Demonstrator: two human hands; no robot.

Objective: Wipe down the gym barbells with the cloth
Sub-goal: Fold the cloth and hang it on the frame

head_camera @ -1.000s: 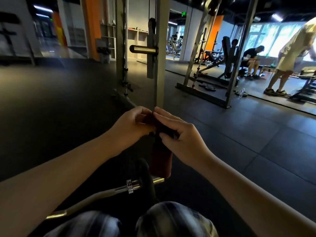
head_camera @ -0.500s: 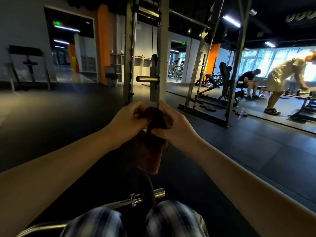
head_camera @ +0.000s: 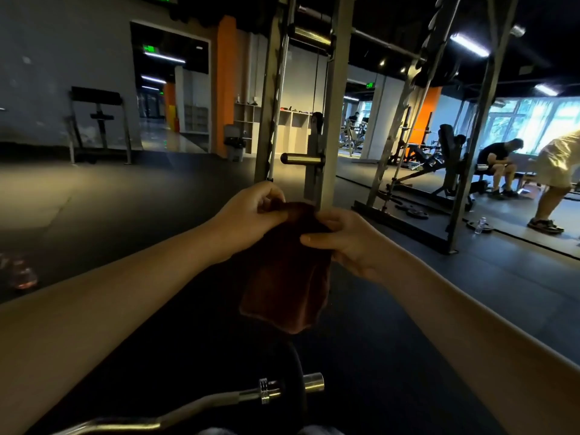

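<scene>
Left hand point(head_camera: 251, 218), right hand point(head_camera: 348, 243) pinch cloth point(head_camera: 282, 277); barbell point(head_camera: 219, 400) cropped at frame bottom.

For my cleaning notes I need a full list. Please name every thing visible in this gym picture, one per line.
cloth: one, dark red-brown, hanging between the hands
curl bar: one, chrome, bottom edge below the cloth
weight plate: one, black, on the curl bar's right end
rack: one, grey, centre
water bottle: one, clear, floor at right
bench: one, black, right background
seated person: one, black clothes, right background
bending person: one, pale clothes, right edge
left hand: one, bare, pinches the cloth's top edge
right hand: one, bare, pinches the cloth's top edge
</scene>
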